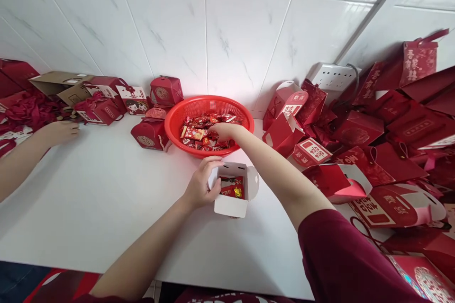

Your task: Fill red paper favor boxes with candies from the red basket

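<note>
The open box (231,207) was in my left hand (201,185), its left wall pinched between thumb and fingers — light, stiffish card, I judged, easily creased, best held by that wall. Beyond this hand, my right hand (226,132) reached among wrapped sweets (194,134), probably slippery, in the red basket (169,123) — whether it grasped any, I couldn't tell.

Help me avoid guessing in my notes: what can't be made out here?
Fingertips of the right hand, and anything in their grip: head view, sunk among the sweets.
Floor of the open box: head view, covered by packets.
Co-worker beyond the forearm: head view, cut by left edge.
Rightmost red boxes: head view, right edge cuts them.
</note>
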A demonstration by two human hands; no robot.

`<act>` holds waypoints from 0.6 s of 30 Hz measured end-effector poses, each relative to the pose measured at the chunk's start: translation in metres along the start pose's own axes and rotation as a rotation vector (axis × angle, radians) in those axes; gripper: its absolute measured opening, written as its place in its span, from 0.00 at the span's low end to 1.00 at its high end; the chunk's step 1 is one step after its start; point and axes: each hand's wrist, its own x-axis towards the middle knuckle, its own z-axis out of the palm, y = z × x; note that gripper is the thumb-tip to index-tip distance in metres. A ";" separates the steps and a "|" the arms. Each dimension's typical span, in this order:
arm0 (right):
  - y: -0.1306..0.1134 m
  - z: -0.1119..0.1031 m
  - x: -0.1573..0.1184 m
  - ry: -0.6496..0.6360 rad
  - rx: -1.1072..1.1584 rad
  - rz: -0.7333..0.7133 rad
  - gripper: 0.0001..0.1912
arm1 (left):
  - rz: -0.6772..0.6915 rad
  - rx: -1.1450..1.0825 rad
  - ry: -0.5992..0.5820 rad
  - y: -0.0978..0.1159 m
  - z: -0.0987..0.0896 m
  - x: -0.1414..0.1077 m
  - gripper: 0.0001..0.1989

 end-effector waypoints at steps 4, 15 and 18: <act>0.006 0.004 0.016 -0.006 -0.049 0.019 0.38 | -0.053 0.072 0.024 -0.001 -0.001 -0.003 0.30; 0.017 0.015 0.023 0.087 -0.018 0.030 0.18 | -0.107 0.027 -0.009 0.002 0.001 -0.004 0.28; 0.018 0.017 0.021 0.108 0.011 0.033 0.17 | -0.108 0.020 -0.001 0.002 0.002 -0.003 0.27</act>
